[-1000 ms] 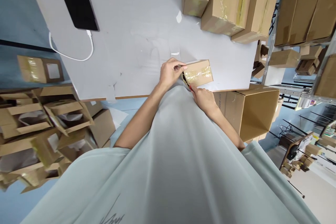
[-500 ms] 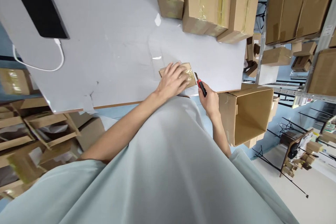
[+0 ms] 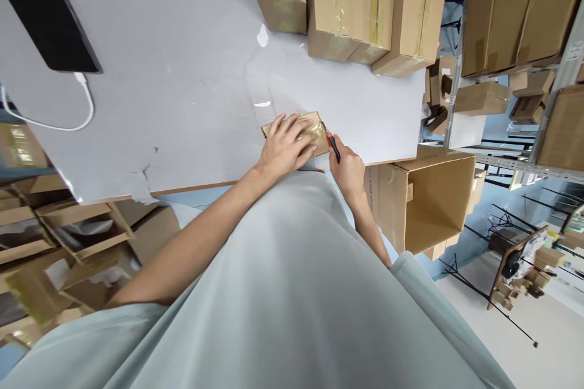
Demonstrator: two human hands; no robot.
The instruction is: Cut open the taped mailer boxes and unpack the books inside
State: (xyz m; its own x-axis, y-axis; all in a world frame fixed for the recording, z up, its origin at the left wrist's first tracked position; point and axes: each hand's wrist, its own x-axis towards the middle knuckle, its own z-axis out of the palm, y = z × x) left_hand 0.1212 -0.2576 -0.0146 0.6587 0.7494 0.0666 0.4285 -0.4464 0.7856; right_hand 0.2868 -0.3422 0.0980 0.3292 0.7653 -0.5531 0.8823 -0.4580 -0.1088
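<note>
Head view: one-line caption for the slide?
Left hand flat on a small taped box at the table edge; right hand holds a red-black knife at the box's end.

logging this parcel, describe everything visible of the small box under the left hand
The small box is brown cardboard, low and flat, its top covered in glossy clear tape that glints yellowish. It lies slightly askew on the grey table near the front edge. The left hand lies spread flat on it, hiding most of the top. The right hand holds a red and black cutter with its tip at the box's right end.
</note>
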